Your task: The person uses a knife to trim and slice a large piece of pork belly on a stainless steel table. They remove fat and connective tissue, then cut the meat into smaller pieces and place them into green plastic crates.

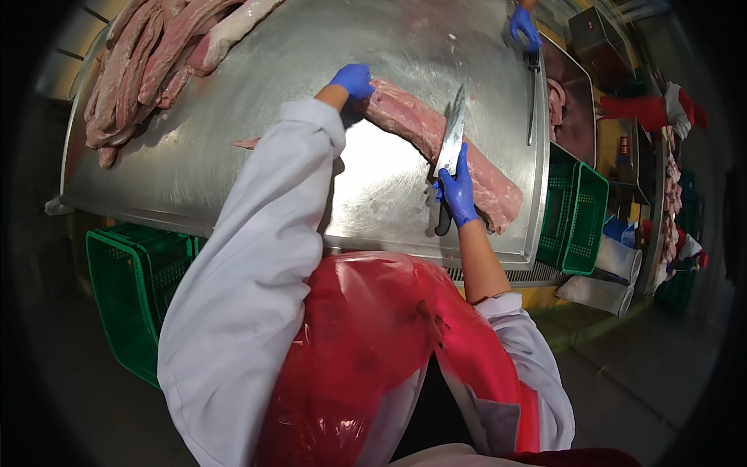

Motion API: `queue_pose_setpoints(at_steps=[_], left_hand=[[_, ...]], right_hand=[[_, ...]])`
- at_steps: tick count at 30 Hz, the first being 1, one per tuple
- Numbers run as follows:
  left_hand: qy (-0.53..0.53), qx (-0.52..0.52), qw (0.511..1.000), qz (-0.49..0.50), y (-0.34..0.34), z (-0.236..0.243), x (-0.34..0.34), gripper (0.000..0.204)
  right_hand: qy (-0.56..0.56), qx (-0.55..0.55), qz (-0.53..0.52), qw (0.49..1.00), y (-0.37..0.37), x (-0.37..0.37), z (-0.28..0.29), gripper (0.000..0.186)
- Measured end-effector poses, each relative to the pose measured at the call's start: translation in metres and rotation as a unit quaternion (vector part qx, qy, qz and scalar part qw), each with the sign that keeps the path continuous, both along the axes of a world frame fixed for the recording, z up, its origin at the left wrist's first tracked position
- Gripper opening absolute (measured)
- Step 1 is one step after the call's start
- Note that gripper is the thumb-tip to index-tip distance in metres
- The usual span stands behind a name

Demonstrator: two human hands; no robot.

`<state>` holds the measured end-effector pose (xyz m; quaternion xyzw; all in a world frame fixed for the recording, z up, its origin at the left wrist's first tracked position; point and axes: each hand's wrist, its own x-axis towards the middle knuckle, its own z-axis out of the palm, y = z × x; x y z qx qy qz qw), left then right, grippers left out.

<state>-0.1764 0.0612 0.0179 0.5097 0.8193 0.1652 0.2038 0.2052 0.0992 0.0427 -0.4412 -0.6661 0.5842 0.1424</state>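
A long pork loin (pixel 405 117) lies slantwise across the metal table, pale pink with a whitish fatty side. My left hand (pixel 354 80), in a blue glove, is closed on the loin's far left end. In my blue-gloved right hand (pixel 457 191) is a knife (pixel 452 132) with a broad blade and black handle. The blade points away from me and lies over the middle of the loin; whether its edge touches the meat, I cannot tell. Beside my left sleeve, a small meat strip (pixel 247 143) rests on the table.
Several long meat pieces (pixel 148 70) are heaped at the table's (pixel 194 171) far left. Another person's gloved hand (pixel 525 28) holds a slender dark tool (pixel 533 97) at the far right edge. Green crates (pixel 117 288) stand below; a metal bin (pixel 572 117) with meat adjoins the right side.
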Motion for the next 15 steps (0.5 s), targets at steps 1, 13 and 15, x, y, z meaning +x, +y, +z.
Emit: queue_pose_setpoints(at_steps=[1,13,15], left_hand=[[0.021,0.009,1.0,0.0,-0.012,0.001,0.007,0.035],[0.024,0.102,0.98,0.168,-0.079,-0.008,0.061,0.018],[0.009,0.133,0.974,0.182,-0.083,-0.014,0.054,0.016]], right_hand=[[0.004,0.009,-0.011,1.0,0.004,0.007,-0.012,0.087],[-0.064,0.193,0.192,0.96,0.01,-0.077,0.017,0.085],[-0.052,0.282,0.238,0.928,0.015,-0.119,0.014,0.082]])
